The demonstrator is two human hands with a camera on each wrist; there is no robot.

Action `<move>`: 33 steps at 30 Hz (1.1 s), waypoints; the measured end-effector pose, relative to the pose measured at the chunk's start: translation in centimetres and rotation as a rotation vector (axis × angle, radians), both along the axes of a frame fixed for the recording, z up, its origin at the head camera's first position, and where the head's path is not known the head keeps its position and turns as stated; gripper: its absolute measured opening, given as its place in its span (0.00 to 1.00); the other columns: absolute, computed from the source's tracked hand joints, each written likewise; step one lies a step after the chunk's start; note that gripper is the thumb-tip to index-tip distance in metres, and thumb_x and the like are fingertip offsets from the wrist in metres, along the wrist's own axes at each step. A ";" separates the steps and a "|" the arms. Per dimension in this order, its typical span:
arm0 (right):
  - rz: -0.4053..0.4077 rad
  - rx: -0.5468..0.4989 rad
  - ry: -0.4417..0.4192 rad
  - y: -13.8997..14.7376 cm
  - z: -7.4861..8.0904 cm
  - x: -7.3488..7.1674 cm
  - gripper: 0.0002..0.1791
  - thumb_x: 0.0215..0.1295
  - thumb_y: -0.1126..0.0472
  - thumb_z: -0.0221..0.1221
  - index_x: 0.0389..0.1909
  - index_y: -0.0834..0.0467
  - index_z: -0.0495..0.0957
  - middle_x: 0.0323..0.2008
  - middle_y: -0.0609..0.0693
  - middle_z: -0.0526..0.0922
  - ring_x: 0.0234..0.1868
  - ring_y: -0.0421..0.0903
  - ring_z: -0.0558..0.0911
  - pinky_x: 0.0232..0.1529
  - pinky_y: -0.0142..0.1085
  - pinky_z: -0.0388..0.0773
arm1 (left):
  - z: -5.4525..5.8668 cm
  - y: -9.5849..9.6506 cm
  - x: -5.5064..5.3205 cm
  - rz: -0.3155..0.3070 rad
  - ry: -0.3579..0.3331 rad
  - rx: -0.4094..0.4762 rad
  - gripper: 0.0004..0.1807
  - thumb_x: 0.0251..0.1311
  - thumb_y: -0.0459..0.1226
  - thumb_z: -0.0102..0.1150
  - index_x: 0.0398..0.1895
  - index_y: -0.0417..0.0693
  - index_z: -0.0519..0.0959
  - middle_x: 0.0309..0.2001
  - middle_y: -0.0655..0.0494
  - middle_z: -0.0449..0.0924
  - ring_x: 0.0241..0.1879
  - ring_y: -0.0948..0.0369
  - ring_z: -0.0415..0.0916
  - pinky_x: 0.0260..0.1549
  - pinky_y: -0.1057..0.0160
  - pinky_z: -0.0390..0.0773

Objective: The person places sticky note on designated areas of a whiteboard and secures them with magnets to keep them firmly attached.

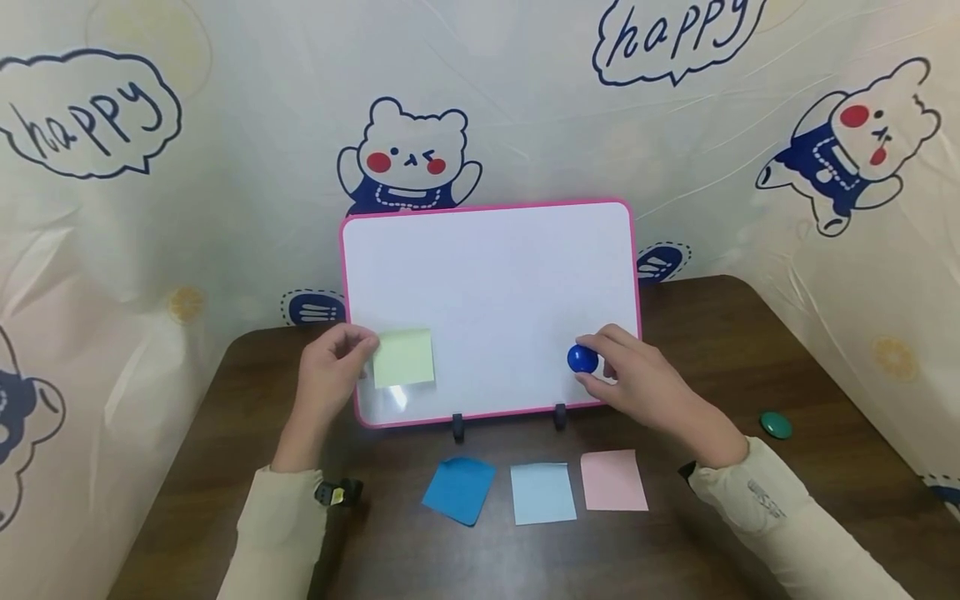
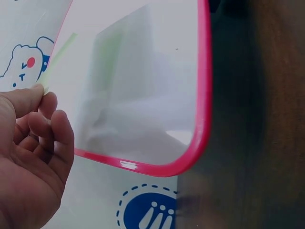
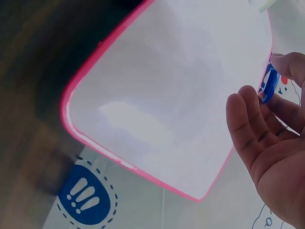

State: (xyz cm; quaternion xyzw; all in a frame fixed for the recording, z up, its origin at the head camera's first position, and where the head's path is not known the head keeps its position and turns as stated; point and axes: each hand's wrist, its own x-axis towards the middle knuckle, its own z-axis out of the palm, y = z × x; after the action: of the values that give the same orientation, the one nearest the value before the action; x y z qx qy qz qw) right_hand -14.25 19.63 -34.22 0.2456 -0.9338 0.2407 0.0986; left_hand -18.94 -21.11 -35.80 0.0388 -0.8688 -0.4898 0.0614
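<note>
A whiteboard with a pink frame stands upright on the table. In front of its lower left part, my left hand pinches a pale green sticky note by its left edge. The left wrist view shows the note edge-on, apart from the board surface, with thumb and finger on one end. Near the board's lower right, my right hand holds a round blue magnet between thumb and fingers. The right wrist view shows the magnet from the side, held off the board.
On the table before the board lie a dark blue note, a light blue note and a pink note. A green round magnet sits at the right. Two black feet support the board. A printed curtain hangs behind.
</note>
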 end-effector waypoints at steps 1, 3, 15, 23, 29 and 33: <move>-0.001 -0.001 0.001 -0.1 0.1 -0.1 0.27 0.60 0.60 0.72 0.59 0.62 0.77 0.44 0.53 0.78 0.35 0.46 0.79 0.33 0.32 0.81 | 0.1 0.0 -0.1 0.001 0.005 -0.001 0.24 0.68 0.57 0.58 0.51 0.49 0.80 0.47 0.51 0.79 0.41 0.51 0.75 0.41 0.58 0.81; -0.004 -0.005 0.005 -0.3 0.2 -0.2 0.27 0.60 0.60 0.72 0.59 0.62 0.77 0.44 0.53 0.78 0.35 0.46 0.80 0.33 0.33 0.82 | 0.3 0.1 -0.3 0.000 0.013 -0.004 0.24 0.68 0.57 0.58 0.51 0.48 0.80 0.47 0.51 0.79 0.41 0.51 0.75 0.41 0.59 0.81; -0.016 -0.016 -0.007 -0.9 1.0 -1.2 0.27 0.61 0.59 0.72 0.60 0.62 0.77 0.45 0.52 0.78 0.35 0.45 0.79 0.34 0.34 0.82 | 0.6 0.2 -1.6 0.019 -0.001 0.011 0.23 0.68 0.55 0.59 0.52 0.49 0.80 0.49 0.51 0.78 0.44 0.51 0.75 0.44 0.58 0.81; 0.015 0.010 0.046 -1.6 1.6 -2.1 0.27 0.60 0.60 0.72 0.59 0.62 0.78 0.45 0.54 0.78 0.35 0.48 0.80 0.33 0.33 0.82 | 1.0 0.3 -2.5 0.031 0.041 0.002 0.21 0.69 0.55 0.58 0.51 0.48 0.80 0.49 0.52 0.78 0.44 0.52 0.74 0.44 0.57 0.81; 0.026 -0.003 0.049 -2.4 2.2 -2.6 0.27 0.61 0.58 0.72 0.59 0.61 0.77 0.46 0.53 0.78 0.36 0.46 0.80 0.34 0.33 0.82 | 1.6 0.4 -3.2 0.029 0.063 -0.003 0.23 0.69 0.55 0.57 0.52 0.48 0.80 0.49 0.52 0.78 0.46 0.53 0.74 0.45 0.58 0.80; 0.034 -0.014 0.052 -2.9 2.5 -3.0 0.27 0.62 0.58 0.71 0.60 0.61 0.77 0.45 0.53 0.78 0.36 0.47 0.80 0.34 0.34 0.82 | 1.9 0.3 -3.6 0.036 0.068 -0.004 0.22 0.70 0.54 0.57 0.53 0.47 0.80 0.50 0.52 0.78 0.46 0.54 0.74 0.44 0.60 0.80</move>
State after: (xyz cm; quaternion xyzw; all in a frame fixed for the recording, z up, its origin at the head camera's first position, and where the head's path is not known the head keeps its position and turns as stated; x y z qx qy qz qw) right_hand -17.29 16.70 -31.76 0.2668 -0.9249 0.2426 0.1203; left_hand -22.53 -20.78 -33.85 0.0374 -0.8664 -0.4878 0.0999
